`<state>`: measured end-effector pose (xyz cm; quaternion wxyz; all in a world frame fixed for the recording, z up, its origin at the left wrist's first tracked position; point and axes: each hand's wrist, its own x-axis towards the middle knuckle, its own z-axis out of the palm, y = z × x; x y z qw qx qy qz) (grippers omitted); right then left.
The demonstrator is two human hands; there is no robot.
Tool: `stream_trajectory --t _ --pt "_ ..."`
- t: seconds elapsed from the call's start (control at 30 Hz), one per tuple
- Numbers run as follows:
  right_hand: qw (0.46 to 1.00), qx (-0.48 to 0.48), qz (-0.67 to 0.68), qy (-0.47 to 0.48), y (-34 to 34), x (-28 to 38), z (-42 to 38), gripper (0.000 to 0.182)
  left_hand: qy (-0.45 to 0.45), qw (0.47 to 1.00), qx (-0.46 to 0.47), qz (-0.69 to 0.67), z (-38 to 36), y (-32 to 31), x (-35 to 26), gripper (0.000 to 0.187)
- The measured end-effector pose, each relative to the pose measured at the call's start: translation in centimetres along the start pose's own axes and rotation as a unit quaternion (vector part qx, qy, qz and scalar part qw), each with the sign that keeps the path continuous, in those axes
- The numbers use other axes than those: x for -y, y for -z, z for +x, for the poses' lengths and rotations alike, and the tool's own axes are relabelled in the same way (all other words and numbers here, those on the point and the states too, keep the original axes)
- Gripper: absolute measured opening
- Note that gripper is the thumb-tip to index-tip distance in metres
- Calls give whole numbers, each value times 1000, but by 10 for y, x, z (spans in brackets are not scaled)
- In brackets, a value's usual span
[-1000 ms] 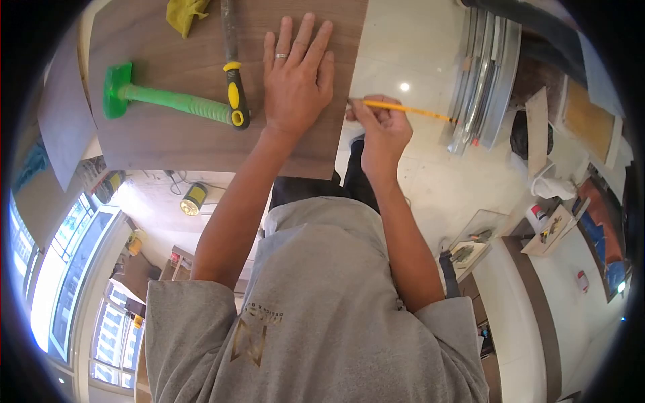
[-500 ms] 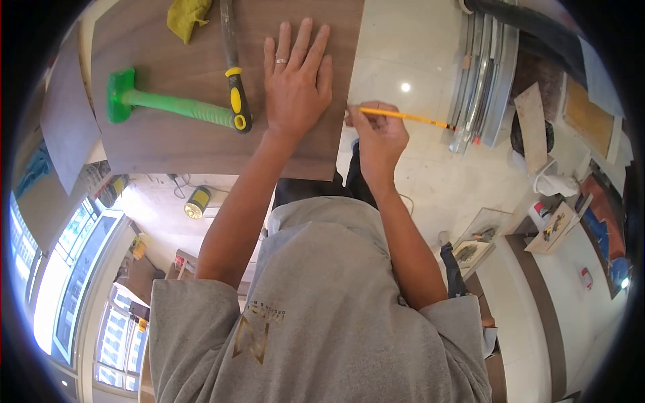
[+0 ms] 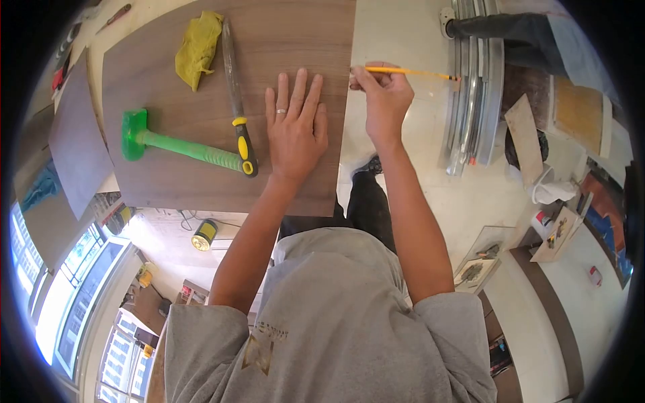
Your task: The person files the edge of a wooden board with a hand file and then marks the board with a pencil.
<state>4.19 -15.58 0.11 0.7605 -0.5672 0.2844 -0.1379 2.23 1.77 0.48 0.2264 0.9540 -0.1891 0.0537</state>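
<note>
My left hand (image 3: 295, 131) lies flat on a brown wood-grain board (image 3: 181, 191), fingers stretched out and slightly spread, a ring on one finger. At the board's right edge, my right hand (image 3: 386, 101) is closed around a yellow pencil (image 3: 410, 70). One end of the pencil points at the board's edge, the other off to the right. Left of my left hand rests a file (image 3: 236, 94) with a black and yellow handle. A green mallet (image 3: 181, 144) lies on the board, its handle end touching the file's handle. Above it is a crumpled yellow cloth (image 3: 198, 50).
Long metal strips (image 3: 470, 101) lie on the floor to the right. Another person's leg (image 3: 510, 28) stands across their far end. A black and yellow round object (image 3: 204, 235) with a cable is on the floor below the board. Loose panels (image 3: 79, 127) lean at the left.
My right hand has moved up along the board's edge with the pencil. The board and tools now appear lower in view, and another person's leg shows more at the upper right.
</note>
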Motion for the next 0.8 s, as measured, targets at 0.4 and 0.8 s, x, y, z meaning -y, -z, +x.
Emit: stream_trajectory --t 0.4,0.8 --pt "965 31 -43 -259 98 5 -181 20 -24 988 139 -59 -37 35 -20 70" --pt "980 -109 -73 -150 204 14 -144 23 -102 994 38 12 125 -35 13 78"
